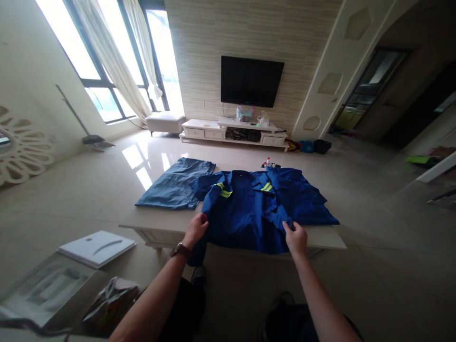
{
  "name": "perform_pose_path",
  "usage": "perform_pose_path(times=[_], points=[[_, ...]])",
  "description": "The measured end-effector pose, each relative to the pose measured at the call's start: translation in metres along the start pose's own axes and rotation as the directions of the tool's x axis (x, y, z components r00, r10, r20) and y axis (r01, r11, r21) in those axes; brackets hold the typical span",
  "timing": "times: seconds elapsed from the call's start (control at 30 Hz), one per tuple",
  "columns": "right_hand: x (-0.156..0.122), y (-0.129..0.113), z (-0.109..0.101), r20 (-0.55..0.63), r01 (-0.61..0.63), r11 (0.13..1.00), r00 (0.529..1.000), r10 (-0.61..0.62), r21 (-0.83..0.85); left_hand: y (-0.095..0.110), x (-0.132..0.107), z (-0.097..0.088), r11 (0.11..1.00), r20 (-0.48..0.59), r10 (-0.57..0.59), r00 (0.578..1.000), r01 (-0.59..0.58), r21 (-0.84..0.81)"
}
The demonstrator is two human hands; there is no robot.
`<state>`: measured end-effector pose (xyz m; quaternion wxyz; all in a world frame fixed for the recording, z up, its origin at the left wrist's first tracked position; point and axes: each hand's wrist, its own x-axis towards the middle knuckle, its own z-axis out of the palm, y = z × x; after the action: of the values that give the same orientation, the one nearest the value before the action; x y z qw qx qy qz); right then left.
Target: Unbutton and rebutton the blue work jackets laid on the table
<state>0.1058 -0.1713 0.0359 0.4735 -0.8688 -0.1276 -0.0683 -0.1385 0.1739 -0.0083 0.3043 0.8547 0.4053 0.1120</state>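
Currently spread flat on the bench [331, 240]: blue work jacket [249, 209] with yellow reflective stripes, collar toward the far edge, hem hanging just over the near edge. Laid open and face up, presumably so both sides stay reachable from the near edge. Sleeves folded inward across the body, one cuff draped down over the bench front beside the left wrist.

Left hand [195, 229]: resting at the jacket's near left edge, fingers [202, 219] curled narrow and pinching cloth where sleeve meets body. Wrist straight, forearm rising from bottom left, elbow out of view. Watch [180, 249] worn on that wrist.

Right hand [295, 237]: set at the jacket's near right edge, fingers [288, 227] closed narrow on a fold of blue cloth, knuckles up. Forearm rising from bottom right, roughly mirroring the left. Both hands low and apart, holding opposite sides of the garment, which keeps the cloth taut and flat between them.

Second blue garment [174, 187], paler, lying flat on the left part of the bench, overlapped by the jacket's left shoulder; untouched by either hand.

Small bottle [268, 163] standing just beyond the collar. White flat box [97, 248] on a lower surface at near left, well apart from the hands. Television [251, 80] on the far wall above a white cabinet [233, 130].
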Motion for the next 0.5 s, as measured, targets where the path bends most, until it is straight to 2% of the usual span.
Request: perform_pose_path(times=[0.07,0.2,0.27,0.37,0.43,0.5], points=[[0.0,-0.016,0.008,0.003,0.009,0.996,1.0,-0.009,0.085,0.009,-0.005,0.014,0.994,0.082,-0.019,0.996,0.01,0.113],[-0.005,-0.031,0.02,0.067,0.051,0.989,0.996,-0.06,0.14,0.007,-0.01,0.023,0.954,0.084,-0.163,0.983,0.135,0.266],[-0.008,-0.032,0.022,0.126,0.076,0.986,0.988,-0.094,0.146,0.008,-0.011,0.025,0.93,0.079,-0.159,0.984,0.122,0.347],[-0.009,-0.034,0.023,0.174,0.108,0.978,0.975,-0.139,0.177,0.018,-0.01,0.031,0.908,0.053,0.043,0.998,-0.061,0.415],[-0.008,-0.035,0.025,0.176,0.123,0.978,0.972,-0.153,0.169,0.031,-0.01,0.039,0.884,0.038,0.2,0.979,-0.197,0.425],[-0.006,-0.035,0.028,0.183,0.124,0.98,0.971,-0.153,0.157,0.045,-0.009,0.048,0.863,-0.013,0.3,0.954,-0.266,0.429]])
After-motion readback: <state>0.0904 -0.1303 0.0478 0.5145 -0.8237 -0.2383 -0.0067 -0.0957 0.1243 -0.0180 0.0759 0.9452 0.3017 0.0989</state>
